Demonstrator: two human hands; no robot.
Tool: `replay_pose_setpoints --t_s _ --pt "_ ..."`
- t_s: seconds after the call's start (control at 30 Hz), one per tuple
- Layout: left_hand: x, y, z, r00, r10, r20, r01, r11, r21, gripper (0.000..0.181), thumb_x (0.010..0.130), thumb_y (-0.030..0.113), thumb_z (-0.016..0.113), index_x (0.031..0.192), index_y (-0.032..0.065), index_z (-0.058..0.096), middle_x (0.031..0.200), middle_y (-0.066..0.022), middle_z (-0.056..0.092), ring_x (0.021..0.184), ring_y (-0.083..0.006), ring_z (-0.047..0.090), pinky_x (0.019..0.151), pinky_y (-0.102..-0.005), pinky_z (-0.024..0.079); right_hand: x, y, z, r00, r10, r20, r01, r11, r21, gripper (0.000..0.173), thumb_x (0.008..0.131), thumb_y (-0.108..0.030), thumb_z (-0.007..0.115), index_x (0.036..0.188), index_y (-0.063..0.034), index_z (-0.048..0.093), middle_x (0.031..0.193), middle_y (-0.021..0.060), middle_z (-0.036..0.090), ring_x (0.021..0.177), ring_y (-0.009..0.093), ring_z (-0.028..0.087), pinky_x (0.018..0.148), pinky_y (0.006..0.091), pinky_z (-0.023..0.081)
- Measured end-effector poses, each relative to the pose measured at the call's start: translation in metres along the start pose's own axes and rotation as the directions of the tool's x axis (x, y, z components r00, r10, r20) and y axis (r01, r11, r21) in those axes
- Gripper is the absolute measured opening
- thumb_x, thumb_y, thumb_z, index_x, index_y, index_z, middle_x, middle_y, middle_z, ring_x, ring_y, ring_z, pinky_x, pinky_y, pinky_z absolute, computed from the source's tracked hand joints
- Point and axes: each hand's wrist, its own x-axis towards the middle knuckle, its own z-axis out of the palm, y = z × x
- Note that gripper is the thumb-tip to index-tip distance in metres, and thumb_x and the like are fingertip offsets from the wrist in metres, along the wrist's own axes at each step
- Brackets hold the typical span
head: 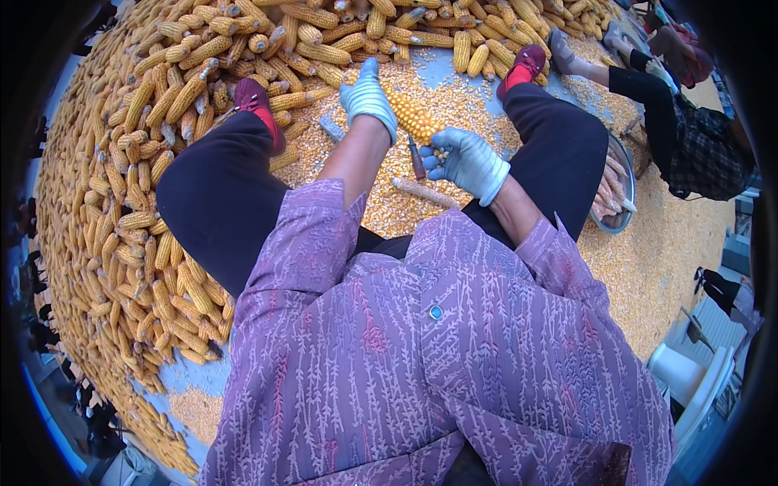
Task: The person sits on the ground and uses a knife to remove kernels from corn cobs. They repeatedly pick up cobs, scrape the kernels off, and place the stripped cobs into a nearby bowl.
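Both my hands wear pale knitted work gloves with blue-grey fingers. An ear of yellow corn [412,115] spans the space between them, with wide gaps in its rows of kernels. My left hand [368,100] is closed round its upper left end. At the lower right end, the fingers of my right hand [465,161] grip the ear. A tool with a dark red handle [417,159] stands or lies just below the ear. Nearer my lap, a stripped corncob [425,192] lies on loose kernels [380,206]. Another greyish cob [332,128] lies left of my left wrist.
A large heap of corn ears [127,243] rises at the left and curves across the front. Beside my right knee, a metal basin [632,182] holds stripped cobs. Loose kernels spread over the ground. A person in dark clothes [699,146] sits at the right, near a white plastic stool [681,367].
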Motion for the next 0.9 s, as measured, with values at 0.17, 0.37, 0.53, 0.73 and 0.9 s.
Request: replay_pose_setpoints --t_s 0.17,0.37,0.53,0.73,0.9 --pt "0.008 -0.006 -0.002 0.999 0.01 0.048 -0.008 0.999 -0.039 0.088 0.073 0.028 0.069 0.135 -0.0021 0.014 0.137 -0.018 0.028 0.122 -0.0258 0.034 0.1 -0.0327 0.027 0.001 -0.003 -0.001 0.997 -0.012 -0.078 0.004 0.994 -0.108 0.011 0.077 -0.011 0.055 0.083 -0.0031 0.052 0.075 0.01 0.055 0.059 0.017 0.055 0.05 0.0308 0.049" --pt "0.02 -0.014 -0.004 0.992 -0.066 0.106 0.076 0.992 -0.099 0.086 0.072 0.028 0.069 0.135 0.0005 0.017 0.136 -0.0156 0.03 0.12 -0.0257 0.036 0.1 -0.035 0.028 0.0 -0.001 0.007 0.965 -0.196 -0.173 0.064 0.818 -0.572 0.012 0.075 -0.007 0.057 0.084 -0.0028 0.05 0.074 0.008 0.055 0.062 0.015 0.057 0.052 0.0276 0.05" --pt "0.051 -0.026 -0.008 0.987 -0.109 0.122 0.126 0.981 -0.146 0.086 0.072 0.027 0.069 0.135 0.0024 0.017 0.136 -0.0142 0.031 0.119 -0.0257 0.036 0.099 -0.0363 0.029 -0.004 -0.004 0.005 0.991 -0.125 -0.043 0.103 0.935 -0.34 0.022 0.078 -0.018 0.061 0.091 -0.004 0.05 0.08 0.0066 0.056 0.066 0.014 0.058 0.055 0.0273 0.051" --pt "0.012 -0.009 0.0 0.996 0.013 0.093 0.0 0.992 -0.13 0.088 0.071 0.028 0.07 0.135 0.0015 0.016 0.136 -0.0161 0.029 0.12 -0.0261 0.035 0.099 -0.0358 0.029 0.0 -0.002 0.0 0.993 -0.103 -0.054 0.085 0.958 -0.275 0.022 0.079 -0.021 0.061 0.091 -0.004 0.053 0.078 0.0074 0.058 0.062 0.014 0.058 0.054 0.0287 0.051" --pt "-0.011 0.002 0.004 0.996 0.083 0.045 -0.083 0.997 0.004 0.088 0.071 0.026 0.071 0.135 0.0009 0.016 0.136 -0.0164 0.03 0.12 -0.026 0.035 0.099 -0.0349 0.028 0.0 -0.003 -0.004 0.997 -0.048 -0.062 0.03 0.962 -0.272 0.018 0.079 -0.014 0.058 0.091 -0.0022 0.053 0.077 0.0088 0.059 0.061 0.015 0.058 0.054 0.0296 0.052"
